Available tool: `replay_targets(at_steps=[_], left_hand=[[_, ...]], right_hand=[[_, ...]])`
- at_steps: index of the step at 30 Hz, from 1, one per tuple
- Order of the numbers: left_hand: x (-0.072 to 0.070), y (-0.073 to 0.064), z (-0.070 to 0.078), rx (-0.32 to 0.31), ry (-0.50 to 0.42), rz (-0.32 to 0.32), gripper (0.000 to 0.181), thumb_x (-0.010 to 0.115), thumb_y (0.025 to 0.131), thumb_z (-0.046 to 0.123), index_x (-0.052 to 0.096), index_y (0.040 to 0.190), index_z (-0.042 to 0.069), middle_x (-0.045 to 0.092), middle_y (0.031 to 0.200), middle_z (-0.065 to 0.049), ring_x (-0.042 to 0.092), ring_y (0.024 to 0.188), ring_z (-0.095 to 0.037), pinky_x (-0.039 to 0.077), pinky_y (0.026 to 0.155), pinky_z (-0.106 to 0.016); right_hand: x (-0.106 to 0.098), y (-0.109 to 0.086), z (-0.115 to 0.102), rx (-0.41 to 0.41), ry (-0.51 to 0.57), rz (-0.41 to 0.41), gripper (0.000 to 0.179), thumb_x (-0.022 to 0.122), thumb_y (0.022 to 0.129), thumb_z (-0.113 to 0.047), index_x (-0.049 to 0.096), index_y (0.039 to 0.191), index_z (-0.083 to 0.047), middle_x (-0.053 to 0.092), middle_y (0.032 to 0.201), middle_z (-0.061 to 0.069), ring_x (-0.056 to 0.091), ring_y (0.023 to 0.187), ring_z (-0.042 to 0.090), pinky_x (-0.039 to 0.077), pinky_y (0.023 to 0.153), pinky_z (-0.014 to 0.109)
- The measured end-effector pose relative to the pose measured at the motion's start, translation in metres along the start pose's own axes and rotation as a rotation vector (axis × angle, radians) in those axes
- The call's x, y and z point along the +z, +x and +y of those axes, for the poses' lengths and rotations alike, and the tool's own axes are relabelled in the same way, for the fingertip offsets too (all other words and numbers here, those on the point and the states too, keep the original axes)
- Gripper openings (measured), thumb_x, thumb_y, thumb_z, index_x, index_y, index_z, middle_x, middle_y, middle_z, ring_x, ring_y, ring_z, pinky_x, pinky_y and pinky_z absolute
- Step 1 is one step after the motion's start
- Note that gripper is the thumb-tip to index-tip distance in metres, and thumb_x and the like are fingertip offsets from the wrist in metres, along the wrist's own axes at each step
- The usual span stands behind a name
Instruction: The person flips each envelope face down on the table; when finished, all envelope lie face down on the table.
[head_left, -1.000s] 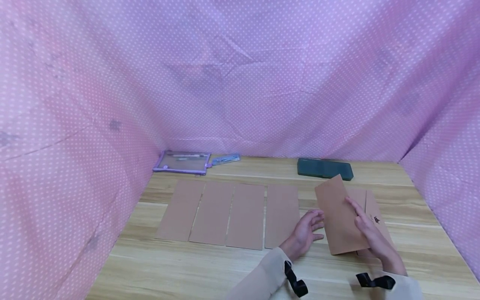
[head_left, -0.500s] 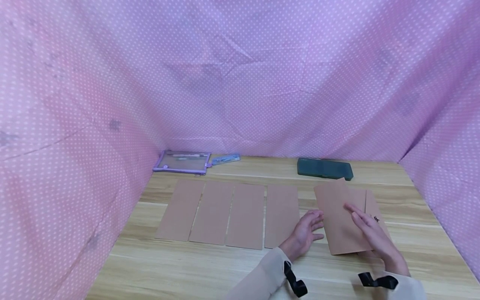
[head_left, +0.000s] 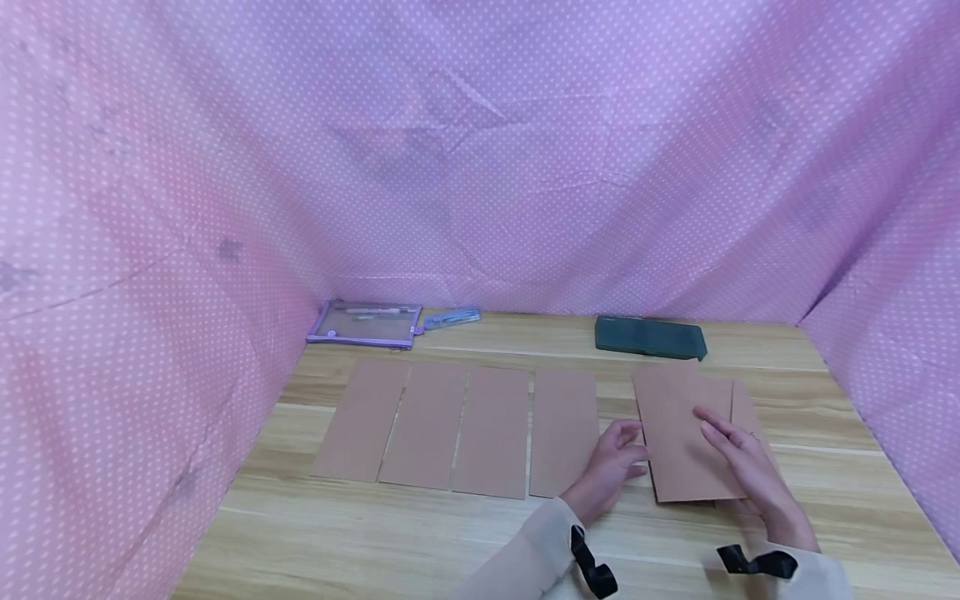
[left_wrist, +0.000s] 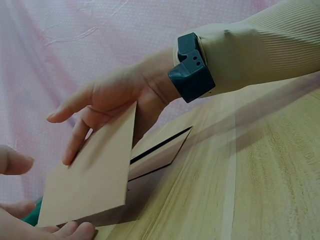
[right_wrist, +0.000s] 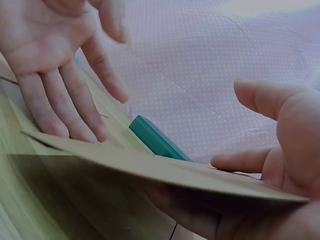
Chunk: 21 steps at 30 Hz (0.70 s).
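My right hand (head_left: 750, 479) holds a flat brown kraft-paper piece (head_left: 671, 442) by its right side. In the right wrist view the index finger lies on top of the paper and the other fingers sit under it, while the thumb stands clear. The left hand (head_left: 607, 467) is at the paper's left edge, its fingers fairly straight; whether they touch is unclear. More brown paper (head_left: 744, 408) lies beneath the held piece, partly covered. Several matching brown pieces (head_left: 491, 433) are set side by side to the left.
At the back right of the wooden table (head_left: 360, 533) is a dark green case (head_left: 651, 337). A purple-edged clear pouch (head_left: 367, 325) with pens sits at the back left, beside a small blue item (head_left: 452, 319). Pink dotted cloth (head_left: 480, 167) surrounds the table.
The held paper has come down flatter over the brown paper beneath it. My right hand has lowered slightly with it, and the left fingers have bent slightly at its edge.
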<state>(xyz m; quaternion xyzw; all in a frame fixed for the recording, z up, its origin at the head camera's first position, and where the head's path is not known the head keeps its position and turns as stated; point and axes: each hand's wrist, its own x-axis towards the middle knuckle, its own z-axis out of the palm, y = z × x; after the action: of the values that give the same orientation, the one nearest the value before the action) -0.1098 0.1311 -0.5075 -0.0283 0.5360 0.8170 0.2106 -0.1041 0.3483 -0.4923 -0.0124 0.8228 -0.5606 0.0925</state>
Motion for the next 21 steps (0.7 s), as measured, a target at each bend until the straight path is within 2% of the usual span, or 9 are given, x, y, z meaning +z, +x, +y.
replay_targets(at_steps=[2,3,6,9,15,21], left_hand=[[0.000,0.001,-0.001,0.004,-0.006,0.016,0.047,0.059,0.083,-0.008,0.055,0.129,0.000,0.050,0.145,-0.019,0.061,0.096,-0.016,0.055,0.083,-0.030],[0.000,0.002,-0.002,0.007,-0.006,0.024,0.048,0.059,0.082,-0.009,0.055,0.129,0.001,0.051,0.144,-0.018,0.060,0.095,-0.016,0.054,0.082,-0.029],[0.001,0.003,-0.002,0.012,0.024,0.048,0.054,0.061,0.077,-0.015,0.057,0.127,0.005,0.053,0.142,-0.017,0.060,0.101,-0.019,0.055,0.082,-0.030],[0.001,0.003,-0.001,0.012,0.068,0.072,0.059,0.063,0.075,-0.020,0.059,0.125,0.010,0.055,0.141,-0.016,0.060,0.103,-0.022,0.056,0.083,-0.034],[-0.003,0.002,0.001,0.015,0.116,0.095,0.062,0.066,0.073,-0.023,0.063,0.121,0.016,0.060,0.138,-0.012,0.060,0.092,-0.018,0.055,0.077,-0.031],[-0.008,0.000,0.005,0.013,0.121,0.097,0.062,0.067,0.075,-0.022,0.064,0.123,0.018,0.062,0.137,-0.007,0.054,0.091,-0.017,0.051,0.075,-0.029]], right_hand=[[0.000,0.000,0.000,-0.017,0.041,0.009,0.058,0.037,0.109,-0.032,0.028,0.154,0.003,0.033,0.152,-0.023,0.034,0.114,-0.030,0.037,0.089,0.001],[0.000,0.000,0.000,-0.037,0.052,0.013,0.057,0.038,0.109,-0.030,0.029,0.154,0.003,0.035,0.148,-0.028,0.035,0.115,-0.030,0.035,0.090,0.001],[0.002,0.001,-0.001,-0.082,0.093,0.006,0.053,0.039,0.108,-0.025,0.032,0.154,0.000,0.039,0.138,-0.037,0.037,0.118,-0.029,0.033,0.093,0.001],[0.006,0.002,-0.003,-0.107,0.101,-0.027,0.052,0.038,0.109,-0.024,0.030,0.155,0.000,0.038,0.140,-0.038,0.030,0.120,-0.032,0.026,0.093,-0.001],[0.011,0.003,-0.006,-0.083,0.066,-0.037,0.054,0.041,0.108,-0.025,0.029,0.155,-0.001,0.035,0.143,-0.033,0.031,0.117,-0.031,0.031,0.091,0.000],[0.009,-0.002,-0.002,-0.119,0.189,-0.072,0.054,0.043,0.107,-0.016,0.027,0.155,0.002,0.041,0.140,-0.035,0.033,0.120,-0.030,0.030,0.095,-0.002]])
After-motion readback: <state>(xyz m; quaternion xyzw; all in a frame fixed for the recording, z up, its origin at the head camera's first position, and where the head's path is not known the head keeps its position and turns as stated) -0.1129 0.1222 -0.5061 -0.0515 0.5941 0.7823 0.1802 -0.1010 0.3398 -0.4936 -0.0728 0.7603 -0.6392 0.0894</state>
